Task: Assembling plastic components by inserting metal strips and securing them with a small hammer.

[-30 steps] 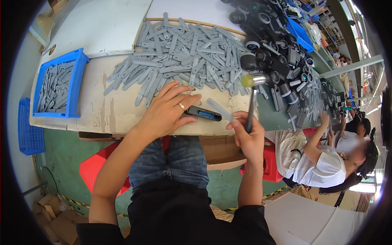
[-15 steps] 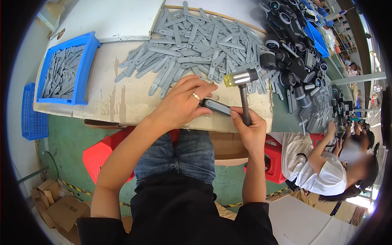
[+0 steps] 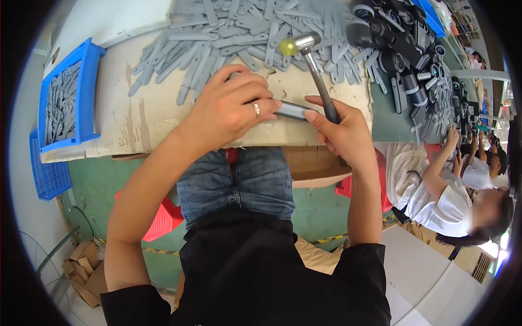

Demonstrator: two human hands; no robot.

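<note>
My left hand (image 3: pixel 231 108), with a ring on one finger, curls over a long grey strip-like part with dark edges (image 3: pixel 292 110) near the table's front edge. Its left end is hidden under my fingers. At the other end, the thumb of my right hand (image 3: pixel 348 130) touches the part. That same hand is closed round the dark handle of a small hammer (image 3: pixel 319 79), whose metal head with a yellowish translucent tip is raised above the table. A large heap of flat grey strips (image 3: pixel 234 41) lies just beyond both hands.
A blue bin (image 3: pixel 87 100) of grey strips stands on the left of the table, with a blue crate (image 3: pixel 51 176) below it. Black devices with round ends (image 3: pixel 397 60) are piled at the right. A co-worker in white (image 3: pixel 443 217) sits to the right.
My left hand has closed further over the grey part, covering more of it. The hammer head now leans further left above my right hand. The whole view has shifted.
</note>
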